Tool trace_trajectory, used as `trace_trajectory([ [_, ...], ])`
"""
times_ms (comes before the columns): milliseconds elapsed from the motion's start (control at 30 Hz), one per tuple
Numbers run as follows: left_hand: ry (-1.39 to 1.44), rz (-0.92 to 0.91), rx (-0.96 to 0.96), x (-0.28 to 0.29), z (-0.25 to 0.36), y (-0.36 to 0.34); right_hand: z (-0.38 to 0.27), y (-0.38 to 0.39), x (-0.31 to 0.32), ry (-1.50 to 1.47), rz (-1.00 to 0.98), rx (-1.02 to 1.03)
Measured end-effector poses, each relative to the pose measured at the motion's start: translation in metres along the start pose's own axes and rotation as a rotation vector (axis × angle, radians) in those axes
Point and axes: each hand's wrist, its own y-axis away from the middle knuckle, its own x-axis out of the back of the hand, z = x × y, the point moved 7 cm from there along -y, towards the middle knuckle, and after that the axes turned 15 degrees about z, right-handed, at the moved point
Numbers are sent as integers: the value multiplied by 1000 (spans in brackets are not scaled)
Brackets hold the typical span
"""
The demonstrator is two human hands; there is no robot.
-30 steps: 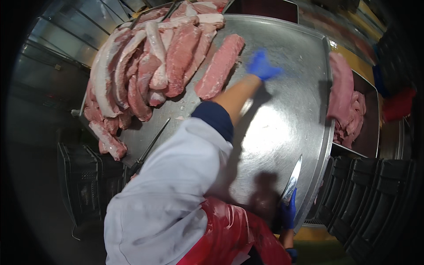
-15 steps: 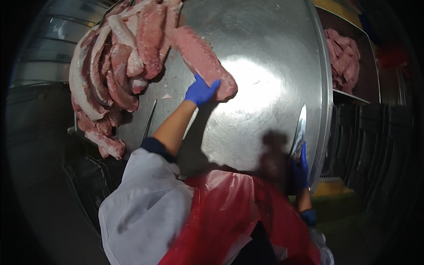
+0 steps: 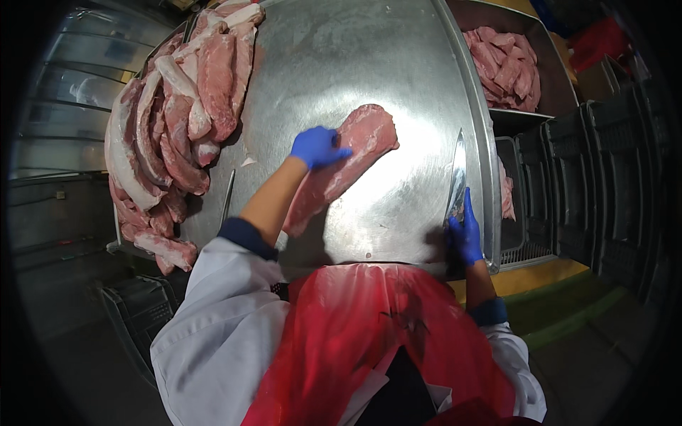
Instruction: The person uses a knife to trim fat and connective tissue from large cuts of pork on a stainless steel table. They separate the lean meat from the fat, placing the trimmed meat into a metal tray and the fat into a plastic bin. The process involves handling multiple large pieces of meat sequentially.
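Observation:
A long pink slab of meat [image 3: 366, 131] lies diagonally in the middle of the steel table [image 3: 312, 57]. My left hand [image 3: 319, 149], in a blue glove, grips it by its upper left side. My right hand [image 3: 464, 227], also blue-gloved, holds a knife [image 3: 458, 163] with the blade pointing forward along the table's right side. On the left is a heap of pale, fatty meat strips [image 3: 171, 121], and beside it a thin metal rod [image 3: 228, 195], its lower part hidden by my arm.
A steel bin of trimmed meat [image 3: 506, 64] stands beyond the table's right rim. A smaller container with meat [image 3: 506, 192] sits below it. Black crates [image 3: 604, 206] stand at the right, more [image 3: 135, 309] at lower left. A red object [image 3: 597, 42] is at upper right.
My left hand reached out, took hold of the slab and drew it toward me, swinging its lower end leftward. My right hand still holds the knife. The camera's view has also shifted.

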Motion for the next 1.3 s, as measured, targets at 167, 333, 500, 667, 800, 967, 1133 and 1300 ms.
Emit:
trace_trajectory([
  [167,257,236,-450,5,60,-83,6,-4,1,-25,11,-33],
  [333,-52,-65,-473,-15,81,-99,11,-8,5,170,0,2],
  [500,245,112,-436,-10,55,-81,-1,-16,-15,115,96,164],
  [667,501,208,-340,-1,48,-52,-82,-48,-110,-9,-102,65],
  [800,473,295,-374,10,56,-39,-109,-93,-183,99,-131,61],
  [967,519,328,-307,12,51,-34,-95,-28,-175,205,-395,-54],
  [1133,553,365,-397,20,57,-20,-92,-29,-175,110,-488,-30],
  [1300,529,366,-354,30,51,-27,-99,-62,-211,122,-476,6],
])
